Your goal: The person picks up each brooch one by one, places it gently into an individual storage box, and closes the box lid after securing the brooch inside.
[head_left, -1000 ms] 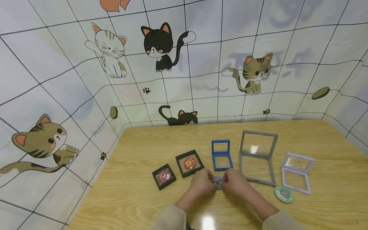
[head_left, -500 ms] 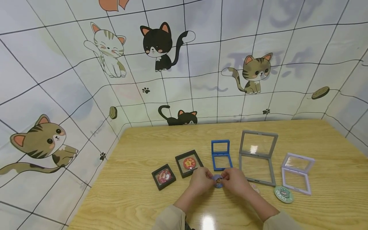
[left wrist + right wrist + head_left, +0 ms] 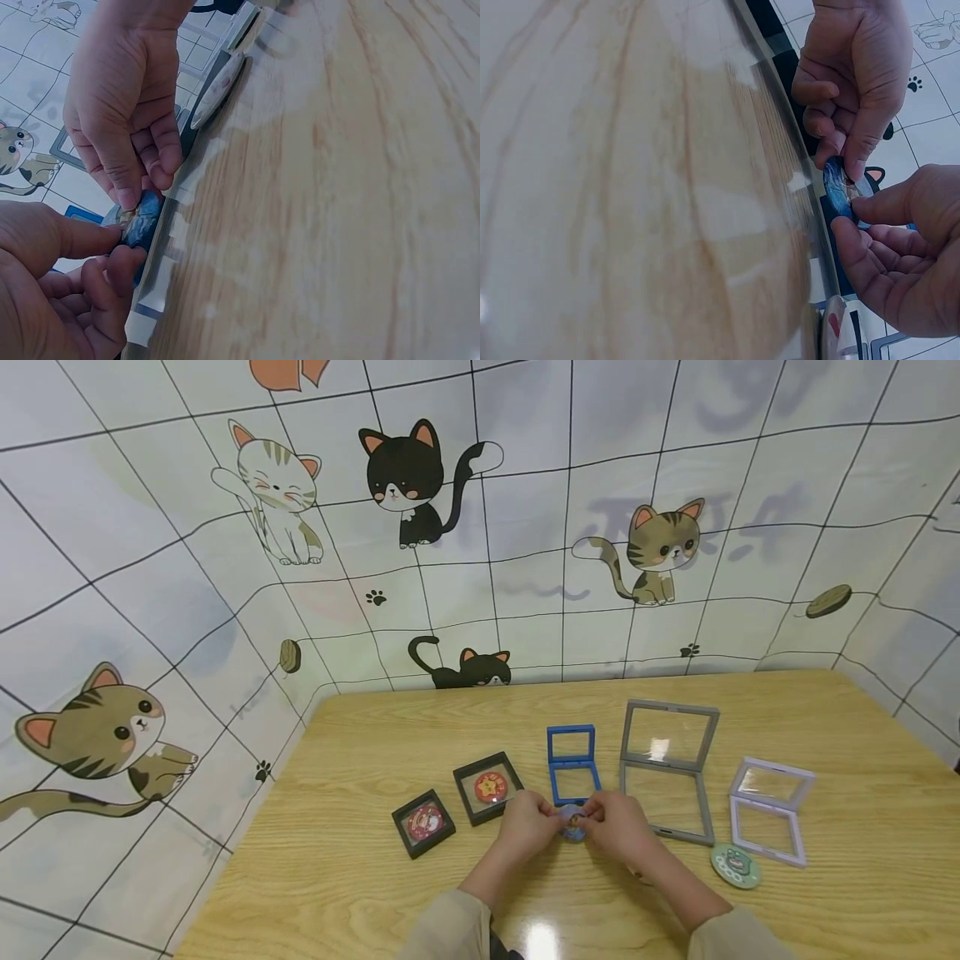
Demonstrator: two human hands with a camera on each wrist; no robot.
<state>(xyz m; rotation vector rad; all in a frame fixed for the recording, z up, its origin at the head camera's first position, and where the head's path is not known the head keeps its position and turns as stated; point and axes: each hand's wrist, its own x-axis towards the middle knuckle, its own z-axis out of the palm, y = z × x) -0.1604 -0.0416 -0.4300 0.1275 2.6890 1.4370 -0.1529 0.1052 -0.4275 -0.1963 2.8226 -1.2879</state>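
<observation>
Both hands pinch a round blue pin badge (image 3: 573, 825) with a small figure on its face. My left hand (image 3: 528, 822) grips its left edge and my right hand (image 3: 618, 828) its right edge, thumbs over the face. In the right wrist view the badge (image 3: 838, 187) stands tilted between the fingertips, its rim showing. Just behind the hands, a small blue display frame (image 3: 571, 729) stands with its lid raised; the hands overlap its front edge in the head view. A pale badge (image 3: 217, 90) lies by the right forearm, mostly hidden by it in the head view.
To the left lie two closed black frames, a small one (image 3: 433, 844) and a larger one (image 3: 463, 800), each holding a red badge. At right are an opened grey frame (image 3: 626, 731), an opened lilac frame (image 3: 765, 804) and a green badge (image 3: 736, 866). A cat-patterned wall covering surrounds the wooden table.
Both hands have moved slightly away from the body with the badge, closer to the blue frame. The thumbs have come from the badge's edges onto its face. The head view has shifted a little.
</observation>
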